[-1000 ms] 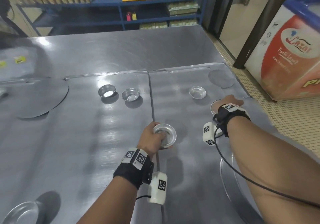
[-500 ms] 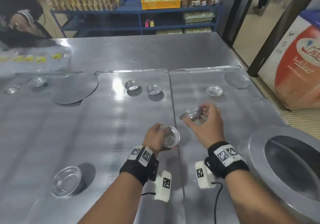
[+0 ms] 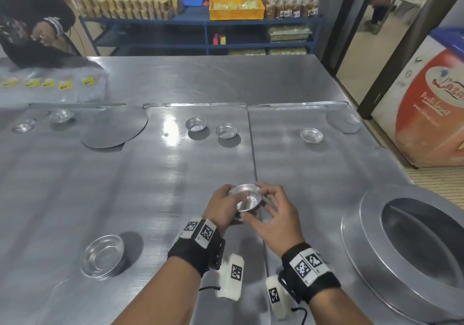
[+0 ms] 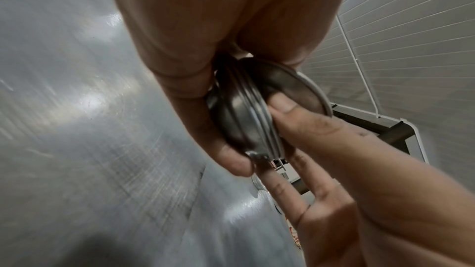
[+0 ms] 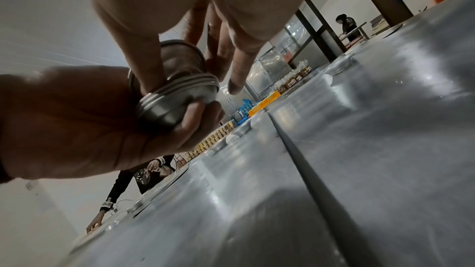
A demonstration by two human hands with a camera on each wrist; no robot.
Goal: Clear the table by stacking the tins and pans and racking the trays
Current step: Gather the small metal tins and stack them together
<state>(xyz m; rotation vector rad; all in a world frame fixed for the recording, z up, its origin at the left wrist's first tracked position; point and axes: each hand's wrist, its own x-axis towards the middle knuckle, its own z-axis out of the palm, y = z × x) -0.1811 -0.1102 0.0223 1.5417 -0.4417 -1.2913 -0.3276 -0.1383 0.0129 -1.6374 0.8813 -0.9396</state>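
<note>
My left hand (image 3: 226, 205) grips a small stack of nested silver tins (image 3: 244, 199) just above the table, near the seam between two sheets. My right hand (image 3: 270, 205) pinches the top tin by its rim. In the left wrist view that top tin (image 4: 290, 86) sits tilted on the stack (image 4: 244, 123), with the right thumb against it. The right wrist view shows the stack (image 5: 174, 100) from below in the left palm. Loose tins stand at the middle (image 3: 195, 124) (image 3: 226, 130), the right (image 3: 311, 135) and the near left (image 3: 103, 255).
A large round pan (image 3: 411, 244) lies at the near right edge. Flat round trays lie at the left (image 3: 115, 126) and the far right (image 3: 342, 121). Two more tins (image 3: 60, 116) stand far left, near another person (image 3: 37, 31). Blue shelves (image 3: 206, 23) stand behind.
My right hand picked a tin up from the right and carried it left onto the stack in my left hand. The left hand lifted its tins slightly.
</note>
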